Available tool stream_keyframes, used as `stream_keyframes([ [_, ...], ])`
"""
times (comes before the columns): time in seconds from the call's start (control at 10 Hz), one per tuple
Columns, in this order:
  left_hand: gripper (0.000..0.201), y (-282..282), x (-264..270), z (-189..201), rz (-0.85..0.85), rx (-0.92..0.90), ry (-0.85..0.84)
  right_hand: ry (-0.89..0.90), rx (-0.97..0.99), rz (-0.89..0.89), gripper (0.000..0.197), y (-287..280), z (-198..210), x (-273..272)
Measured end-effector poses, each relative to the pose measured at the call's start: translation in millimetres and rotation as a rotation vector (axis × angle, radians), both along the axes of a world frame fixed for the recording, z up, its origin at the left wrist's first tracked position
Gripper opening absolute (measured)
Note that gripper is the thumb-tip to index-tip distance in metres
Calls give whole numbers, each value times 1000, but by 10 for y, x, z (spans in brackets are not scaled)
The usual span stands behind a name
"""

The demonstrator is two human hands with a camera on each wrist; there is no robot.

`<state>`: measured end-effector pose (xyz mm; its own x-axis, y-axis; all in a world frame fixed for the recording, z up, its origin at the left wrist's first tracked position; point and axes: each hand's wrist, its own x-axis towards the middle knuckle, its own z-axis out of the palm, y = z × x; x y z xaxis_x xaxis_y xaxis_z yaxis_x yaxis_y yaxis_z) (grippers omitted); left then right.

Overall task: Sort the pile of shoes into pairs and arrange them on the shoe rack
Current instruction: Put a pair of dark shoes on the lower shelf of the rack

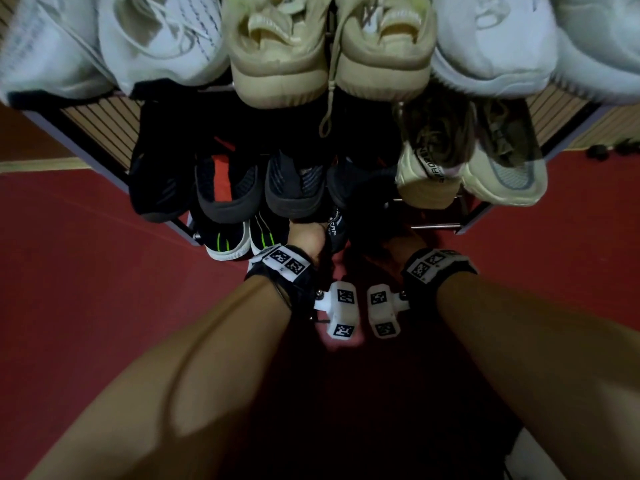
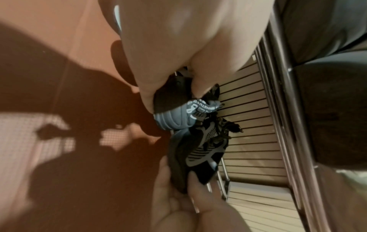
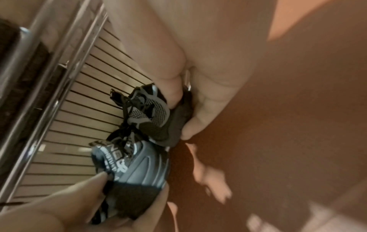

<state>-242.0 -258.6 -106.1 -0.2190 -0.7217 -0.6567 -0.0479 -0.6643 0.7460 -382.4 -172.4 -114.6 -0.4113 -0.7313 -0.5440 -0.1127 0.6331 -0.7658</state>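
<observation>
A pair of black and grey sneakers is at the bottom tier of the shoe rack (image 1: 434,226). My left hand (image 1: 306,237) (image 2: 174,94) grips the heel of the left sneaker (image 2: 174,117) (image 3: 137,169), whose grey heel carries white lettering (image 1: 334,230). My right hand (image 1: 394,251) (image 3: 182,113) grips the right sneaker (image 3: 157,116) (image 2: 200,157) by its sole and side. The two sneakers lie side by side, laces tangled between them, over the bottom rods (image 2: 224,180). In the head view the right sneaker is lost in shadow.
White sneakers (image 1: 156,39) and a beige pair (image 1: 277,57) fill the top tier. Black shoes (image 1: 225,188) and an olive-cream pair (image 1: 467,168) sit on the middle tier. A black pair with green stripes (image 1: 228,242) stands bottom left. Slatted panelling (image 2: 250,141) is behind; red floor (image 1: 86,254) surrounds.
</observation>
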Motion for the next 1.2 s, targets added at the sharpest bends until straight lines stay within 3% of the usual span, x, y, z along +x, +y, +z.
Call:
stream_keyframes([
  [0.1,16,190,8,476,12,72,45,-320,-42,-400,64,-60,113,57],
  [0.2,25,194,39,448,-49,51,-28,-325,-54,-405,64,-76,87,41],
  [0.3,23,164,67,419,-108,-27,-138,-81,67,-179,50,-80,149,93],
  [0.4,27,163,75,382,-102,-59,-152,-175,23,-176,64,-22,93,23],
  [0.5,30,192,77,381,-91,-103,-157,-157,92,-199,58,-43,122,28],
  [0.6,29,218,103,396,-78,-95,-134,116,138,35,46,-60,241,63],
  [0.7,35,233,150,415,-90,-99,-142,289,177,172,60,-34,341,89],
  [0.8,38,305,203,491,-121,-152,-201,359,159,260,67,-102,48,-32],
  [0.9,26,400,283,661,-178,-167,-284,354,171,366,19,104,850,261],
  [1.1,28,715,498,1507,-476,-272,-371,448,47,492,35,360,2027,731],
  [1.2,13,789,681,2079,-554,-387,-410,493,-54,525,38,386,2534,886],
])
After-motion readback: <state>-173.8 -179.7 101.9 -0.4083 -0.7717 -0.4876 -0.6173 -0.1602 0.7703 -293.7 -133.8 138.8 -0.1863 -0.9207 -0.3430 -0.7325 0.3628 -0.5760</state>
